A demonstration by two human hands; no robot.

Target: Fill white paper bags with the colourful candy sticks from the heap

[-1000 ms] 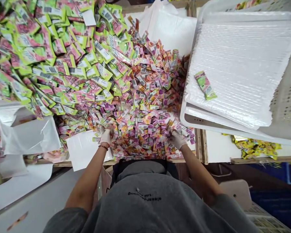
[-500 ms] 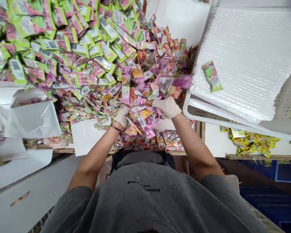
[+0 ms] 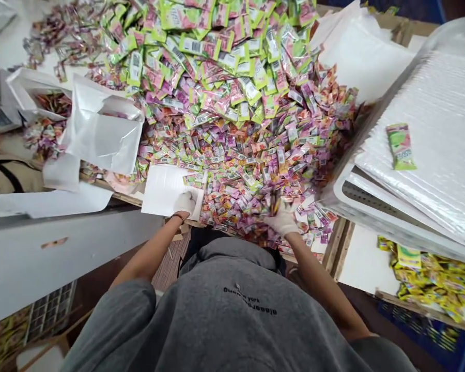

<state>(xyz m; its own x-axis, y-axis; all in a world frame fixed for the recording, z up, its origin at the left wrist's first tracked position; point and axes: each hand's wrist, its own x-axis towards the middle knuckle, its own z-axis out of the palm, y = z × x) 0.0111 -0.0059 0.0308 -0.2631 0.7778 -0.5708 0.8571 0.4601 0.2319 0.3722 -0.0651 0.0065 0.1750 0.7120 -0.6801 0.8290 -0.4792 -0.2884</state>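
Note:
My left hand point(image 3: 185, 203), in a white glove, is on the right part of a flat white bag point(image 3: 160, 188) at the table's front edge. Its fingers are curled at the bag's surface. My right hand point(image 3: 282, 221), gloved too, is in the near edge of a heap of small pink, purple and orange snack packets point(image 3: 232, 199). A few dark, motion-blurred packets point(image 3: 274, 201) are at its fingers, which are partly smeared. A few green-ended packets point(image 3: 194, 179) lie on the bag's upper right corner.
Larger green-and-pink packets point(image 3: 220, 62) are piled at the back. An open white bag point(image 3: 104, 137) stands left. At right, a white crate point(image 3: 341, 188) holds stacked white sheets point(image 3: 430, 103) with one packet point(image 3: 401, 146) on top. Yellow packets point(image 3: 437, 281) lie beyond. A person's arm shows far left.
The view has swung left. My left hand has left the packet heap and come onto the white bag. My right hand has moved nearer the front edge; packets around it are blurred.

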